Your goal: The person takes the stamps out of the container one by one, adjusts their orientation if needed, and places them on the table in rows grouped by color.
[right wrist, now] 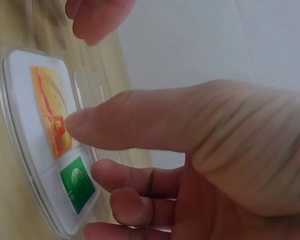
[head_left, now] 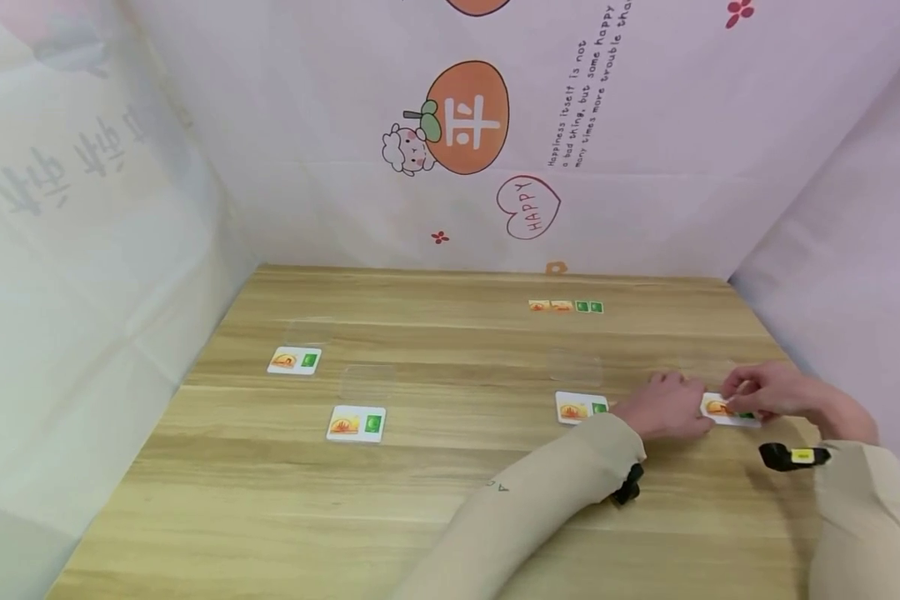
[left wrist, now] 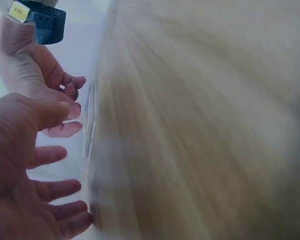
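Note:
My right hand is over the rightmost white card, its thumb touching the orange stamp. A green stamp sits beside it on the same card, which lies in a shallow clear plastic case. The other right fingers are bent near the case's edge. Left of this case my left hand hovers low, its fingers spread and holding nothing in the left wrist view. A similar cased card lies just left of that hand, partly covered by it.
Two more cased cards with stamps lie on the left, one nearer and one farther. Clear lids lie behind the cases. Several loose stamps form a row near the back. Printed cloth walls surround the wooden table.

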A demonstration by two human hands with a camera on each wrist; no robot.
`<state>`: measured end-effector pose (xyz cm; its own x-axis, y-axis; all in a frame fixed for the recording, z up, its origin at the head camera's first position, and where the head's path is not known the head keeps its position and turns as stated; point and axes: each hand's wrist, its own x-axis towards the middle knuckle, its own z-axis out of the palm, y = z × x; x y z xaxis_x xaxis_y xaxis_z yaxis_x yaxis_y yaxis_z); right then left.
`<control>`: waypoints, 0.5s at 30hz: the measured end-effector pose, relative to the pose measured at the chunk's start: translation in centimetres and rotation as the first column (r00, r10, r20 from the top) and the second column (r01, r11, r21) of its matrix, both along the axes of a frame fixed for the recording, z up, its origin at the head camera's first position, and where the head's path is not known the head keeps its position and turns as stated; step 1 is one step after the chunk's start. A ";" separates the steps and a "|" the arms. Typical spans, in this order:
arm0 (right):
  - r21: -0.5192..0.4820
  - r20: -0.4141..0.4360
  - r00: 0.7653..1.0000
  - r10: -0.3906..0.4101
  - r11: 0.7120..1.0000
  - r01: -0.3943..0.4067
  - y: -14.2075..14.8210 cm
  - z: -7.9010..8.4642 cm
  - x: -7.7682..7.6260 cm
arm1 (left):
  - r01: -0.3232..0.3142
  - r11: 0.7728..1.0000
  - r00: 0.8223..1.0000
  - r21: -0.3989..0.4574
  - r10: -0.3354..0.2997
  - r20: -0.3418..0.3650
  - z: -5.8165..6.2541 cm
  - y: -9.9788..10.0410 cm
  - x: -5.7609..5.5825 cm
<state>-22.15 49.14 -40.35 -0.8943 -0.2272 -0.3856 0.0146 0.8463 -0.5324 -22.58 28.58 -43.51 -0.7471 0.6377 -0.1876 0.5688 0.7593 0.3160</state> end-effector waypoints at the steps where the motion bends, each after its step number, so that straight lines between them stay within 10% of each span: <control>1: 0.003 0.006 1.000 0.002 1.000 -0.002 0.0 0.0 -0.1 | -0.007 1.000 1.000 -0.009 0.007 -0.015 0.0 0.1 0.0; 15: 0.033 0.040 0.999 0.008 0.999 -0.009 -0.3 0.0 -0.2 | -0.052 0.996 0.992 -0.071 0.043 -0.120 0.0 0.7 0.4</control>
<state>-22.34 48.87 -40.33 -0.8762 -0.2209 -0.4283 0.0280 0.8639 -0.5028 -22.16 29.31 -43.52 -0.7959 0.5886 -0.1418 0.5614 0.8052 0.1909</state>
